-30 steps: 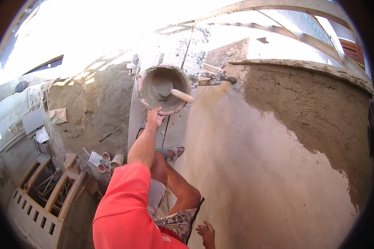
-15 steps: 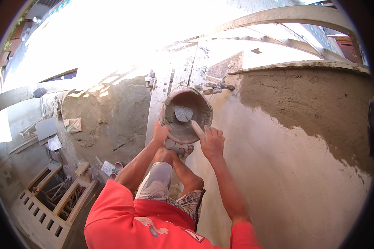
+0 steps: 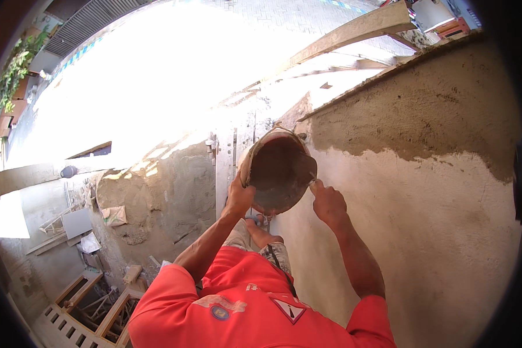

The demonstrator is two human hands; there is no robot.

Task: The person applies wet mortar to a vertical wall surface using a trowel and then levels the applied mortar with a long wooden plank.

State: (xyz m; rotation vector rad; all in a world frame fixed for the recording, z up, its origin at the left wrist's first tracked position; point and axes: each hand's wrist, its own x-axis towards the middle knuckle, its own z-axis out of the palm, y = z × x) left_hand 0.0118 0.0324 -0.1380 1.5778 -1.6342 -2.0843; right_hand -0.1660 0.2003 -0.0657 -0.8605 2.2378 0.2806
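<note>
A mortar-caked bucket (image 3: 267,159) is tilted in front of me, its mouth turned toward me, with wet grey mortar (image 3: 271,196) low inside. My left hand (image 3: 239,198) is closed around the bucket's left rim. My right hand (image 3: 329,204) grips the handle of a trowel, its fingers wrapped round it. The trowel blade (image 3: 304,169) lies at the right side of the bucket mouth and looks dark in the shade. Whether mortar sits on the blade is hard to make out. To the right rises a wall with fresh wet plaster (image 3: 406,110) on its upper part.
Smooth, paler wall (image 3: 400,232) lies below the wet plaster. Narrow planks (image 3: 223,168) run ahead beyond my feet. On the lower ground at left are a mortar patch (image 3: 130,200), a paper sack (image 3: 114,216) and a wooden frame (image 3: 81,296). A curved beam (image 3: 354,32) crosses the upper right.
The bucket has come up and tilted more toward me. My right hand has moved right, drawing the trowel from the bucket's middle to its right rim. The view has shifted too.
</note>
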